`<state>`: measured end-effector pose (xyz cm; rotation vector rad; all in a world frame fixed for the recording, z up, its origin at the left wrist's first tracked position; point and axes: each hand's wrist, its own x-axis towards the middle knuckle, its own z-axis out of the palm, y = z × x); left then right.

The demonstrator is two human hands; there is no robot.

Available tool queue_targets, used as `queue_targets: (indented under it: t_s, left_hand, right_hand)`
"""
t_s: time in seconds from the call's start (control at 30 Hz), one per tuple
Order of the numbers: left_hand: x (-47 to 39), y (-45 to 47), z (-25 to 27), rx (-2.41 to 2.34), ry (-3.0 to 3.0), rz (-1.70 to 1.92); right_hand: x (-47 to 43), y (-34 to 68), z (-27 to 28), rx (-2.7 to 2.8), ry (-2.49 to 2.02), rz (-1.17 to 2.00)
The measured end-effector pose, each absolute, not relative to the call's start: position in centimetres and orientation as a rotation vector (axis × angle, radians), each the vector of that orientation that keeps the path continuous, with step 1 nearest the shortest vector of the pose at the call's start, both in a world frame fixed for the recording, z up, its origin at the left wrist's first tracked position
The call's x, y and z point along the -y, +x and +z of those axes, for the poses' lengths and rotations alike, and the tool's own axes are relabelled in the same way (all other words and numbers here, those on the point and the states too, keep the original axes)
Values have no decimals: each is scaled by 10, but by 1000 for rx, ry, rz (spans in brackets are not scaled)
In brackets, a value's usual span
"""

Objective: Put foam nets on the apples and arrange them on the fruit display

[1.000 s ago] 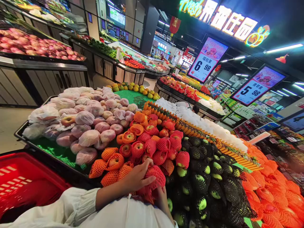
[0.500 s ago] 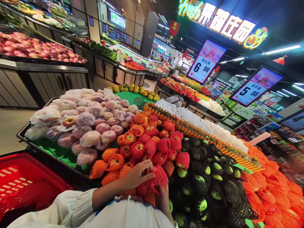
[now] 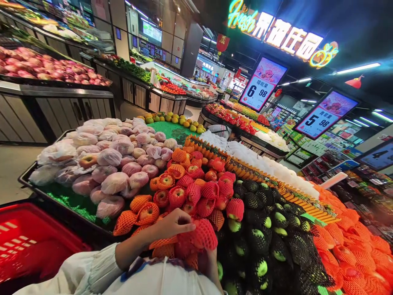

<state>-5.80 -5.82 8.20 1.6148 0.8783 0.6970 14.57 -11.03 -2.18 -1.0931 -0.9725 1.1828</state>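
An apple in a red foam net (image 3: pixel 205 234) is close in front of my body. My right hand (image 3: pixel 211 260) holds it from below and the right side, its fingers mostly hidden behind the net. Over the net's left edge lies my left hand (image 3: pixel 175 223), its fingers curled and pressed against the foam. Apples in red and orange foam nets (image 3: pixel 178 196) are heaped just beyond both hands. To the right sit green apples in black nets (image 3: pixel 260 237), near my right hand.
Pale wrapped apples (image 3: pixel 115 182) fill the left of the stand, whose black rim (image 3: pixel 27 176) runs beside a red shopping basket (image 3: pixel 37 241). Fruit in orange-red nets (image 3: pixel 353 254) lies far right. Price screens (image 3: pixel 264 84) hang above.
The netted apple has turned slightly and shows more of its net. My left hand's fingers have drawn closer together over it. The view has shifted a little.
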Motion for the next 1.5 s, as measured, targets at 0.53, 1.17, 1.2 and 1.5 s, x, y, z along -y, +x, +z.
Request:
queue_targets:
  t_s: [0.53, 1.17, 1.2, 1.5]
  left_hand:
    - [53, -55, 62, -1082, 1580, 659]
    - [83, -39, 64, -1059, 1941, 729]
    - [83, -40, 65, -1079, 1925, 737]
    - [86, -50, 70, -1019, 1897, 732]
  right_hand:
    - [118, 145, -7, 974, -1029, 1146]
    - [116, 143, 4, 1018, -1011, 1160]
    - [116, 142, 6, 971, -973, 1197]
    - [119, 142, 18, 744, -1117, 1186]
